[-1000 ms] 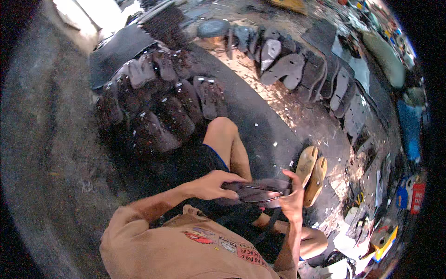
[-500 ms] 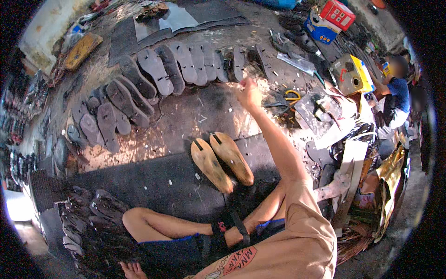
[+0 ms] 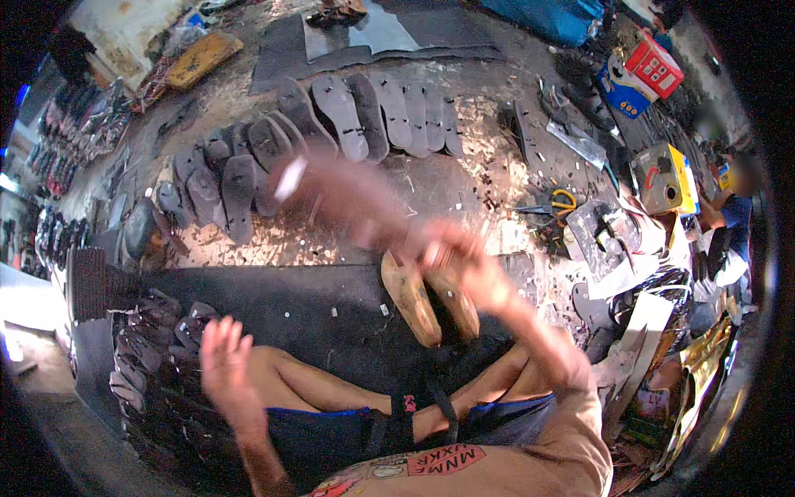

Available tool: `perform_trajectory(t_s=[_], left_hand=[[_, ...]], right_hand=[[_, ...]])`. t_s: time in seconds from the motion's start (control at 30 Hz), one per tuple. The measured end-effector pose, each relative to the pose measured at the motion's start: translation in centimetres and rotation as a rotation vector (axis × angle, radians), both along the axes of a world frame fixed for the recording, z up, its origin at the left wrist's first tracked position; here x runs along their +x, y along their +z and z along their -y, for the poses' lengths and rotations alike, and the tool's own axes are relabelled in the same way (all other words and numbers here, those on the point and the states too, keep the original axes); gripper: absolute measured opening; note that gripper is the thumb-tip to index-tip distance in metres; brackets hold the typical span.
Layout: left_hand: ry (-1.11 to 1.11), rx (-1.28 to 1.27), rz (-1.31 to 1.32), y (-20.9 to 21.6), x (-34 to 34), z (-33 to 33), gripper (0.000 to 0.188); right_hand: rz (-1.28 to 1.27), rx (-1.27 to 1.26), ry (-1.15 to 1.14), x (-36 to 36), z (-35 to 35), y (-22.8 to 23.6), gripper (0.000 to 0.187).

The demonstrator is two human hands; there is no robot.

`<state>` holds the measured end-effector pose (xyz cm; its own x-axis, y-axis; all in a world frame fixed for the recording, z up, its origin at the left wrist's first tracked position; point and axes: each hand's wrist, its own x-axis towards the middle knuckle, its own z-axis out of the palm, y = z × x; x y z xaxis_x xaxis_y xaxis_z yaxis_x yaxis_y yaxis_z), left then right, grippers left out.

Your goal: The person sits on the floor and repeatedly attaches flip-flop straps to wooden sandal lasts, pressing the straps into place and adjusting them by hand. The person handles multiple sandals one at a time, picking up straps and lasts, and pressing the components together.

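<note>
Flat black rubbery floor mat [image 3: 265,290] below. Right hand [image 3: 464,261] pinches long, flat, blurry brown sole [image 3: 348,199], pointing to ten o'clock. Left hand [image 3: 225,364] empty, fingers loose, farther, at sole's seven o'clock.

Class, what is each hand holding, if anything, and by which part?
The right hand grips a blurred brown sole-shaped piece by the end opposite its white patch. The left hand is open and empty.

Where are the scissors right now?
In the head view, the scissors lie right of centre, between the right hand and the yellow-sided box.
</note>
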<state>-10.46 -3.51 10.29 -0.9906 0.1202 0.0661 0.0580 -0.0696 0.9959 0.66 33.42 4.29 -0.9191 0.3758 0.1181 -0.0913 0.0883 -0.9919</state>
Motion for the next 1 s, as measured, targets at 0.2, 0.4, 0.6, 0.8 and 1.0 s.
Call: perform_trajectory(t_s=[0.2,0.4,0.6,0.8,1.0], left_hand=[[-0.472,0.204,0.100,2.9,5.0,-4.7,0.045],[-0.651,-0.130,-0.673,4.1,7.7,-4.4,0.036],[-0.645,-0.127,-0.934,4.1,9.4,-4.9,0.040],[-0.655,-0.153,-0.877,3.4,10.1,-5.2,0.039],[-0.511,-0.191,-0.983,2.7,11.0,-5.5,0.042]], right_hand=[[0.077,-0.051,0.035,9.5,13.8,-2.4,0.043],[-0.113,0.473,-0.123,10.1,14.0,10.6,0.056],[-0.210,0.490,-0.148,11.8,15.2,11.3,0.041],[-0.209,0.525,-0.063,12.5,14.2,11.0,0.049],[-0.226,0.539,-0.150,13.1,14.7,10.4,0.050]])
